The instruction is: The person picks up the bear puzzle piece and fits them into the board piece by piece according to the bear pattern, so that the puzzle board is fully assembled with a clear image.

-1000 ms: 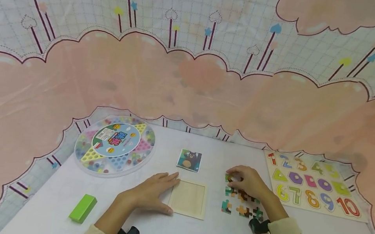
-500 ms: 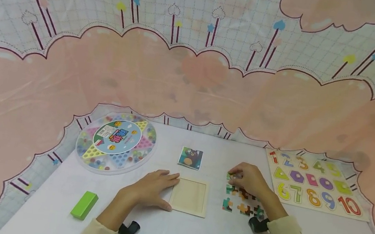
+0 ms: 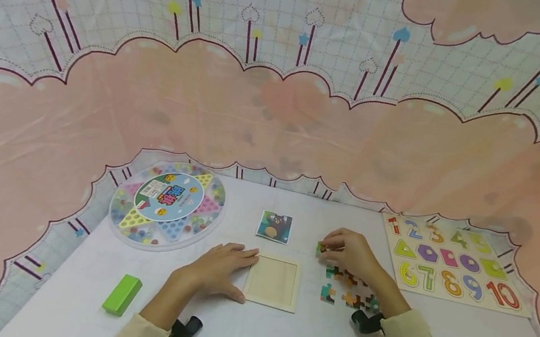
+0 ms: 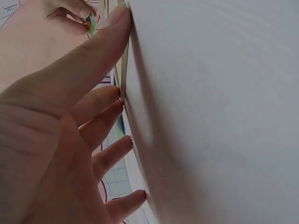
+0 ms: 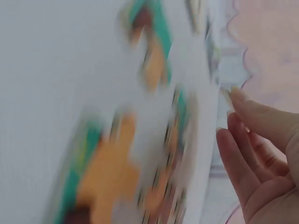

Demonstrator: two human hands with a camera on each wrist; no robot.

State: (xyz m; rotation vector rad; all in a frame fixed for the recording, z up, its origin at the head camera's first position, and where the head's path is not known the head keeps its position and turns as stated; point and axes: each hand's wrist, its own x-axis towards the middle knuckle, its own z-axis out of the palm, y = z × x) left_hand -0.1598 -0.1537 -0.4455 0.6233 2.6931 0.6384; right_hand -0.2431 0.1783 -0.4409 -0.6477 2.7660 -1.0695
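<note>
A square wooden puzzle tray point(image 3: 272, 283) lies in the middle of the white table in the head view. My left hand point(image 3: 212, 272) rests at its left side, fingers spread and fairly straight, thumb by the near corner. In the left wrist view the thumb and fingertips meet the tray's edge. Right of the tray, my right hand point(image 3: 355, 255) pinches a green and brown jigsaw piece point(image 3: 320, 248), seen edge-on in the left wrist view. Below that hand lie several loose jigsaw pieces point(image 3: 327, 294), partly covered by it and blurred in the right wrist view.
A bear picture card point(image 3: 275, 227) lies beyond the tray. At the back left is a round marble board game point(image 3: 167, 206). A number and shape board point(image 3: 457, 267) lies at the right, and a green block point(image 3: 122, 295) at the front left. Patterned cloth hangs behind.
My right hand has lifted the jigsaw piece from the back left of the group and moved it slightly left. The left hand stays by the tray.
</note>
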